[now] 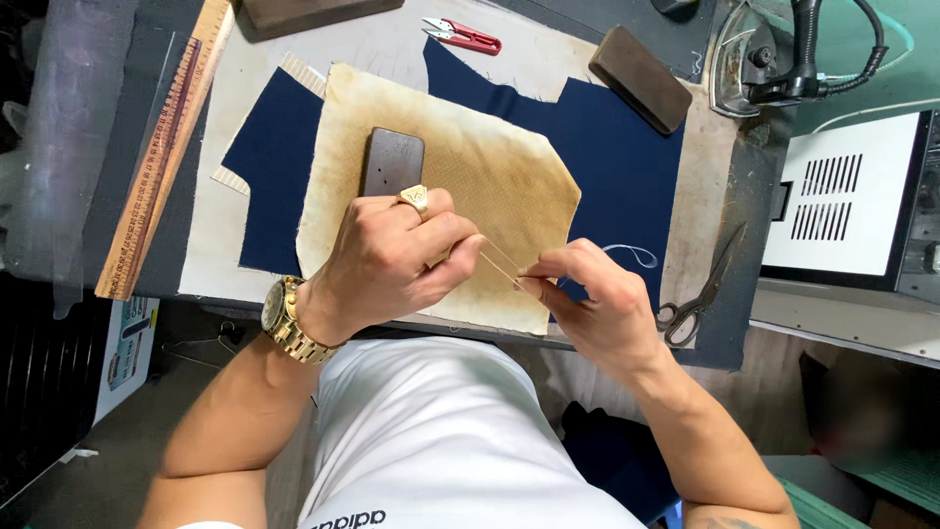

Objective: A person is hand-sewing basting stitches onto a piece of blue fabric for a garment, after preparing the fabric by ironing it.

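Both hands pinch 1 thin tan strip [500, 263]: left hand [392, 260] at its 10 o'clock end, right hand [597, 299] at 4 o'clock. It looks light, limp and easily creased, best held at its ends above the scorched pressing cloth [490, 176].

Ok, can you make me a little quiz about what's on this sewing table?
1. True or false: the scissors lie on the table, untouched by either hand.
2. What colour are the handles of the small thread snips at the table's far edge?
A. red
B. green
C. yellow
3. Fill in: the left hand and right hand pinch a thin strip between them, above a stained tan ____ lying on the navy fabric.

Key:
1. true
2. A
3. cloth
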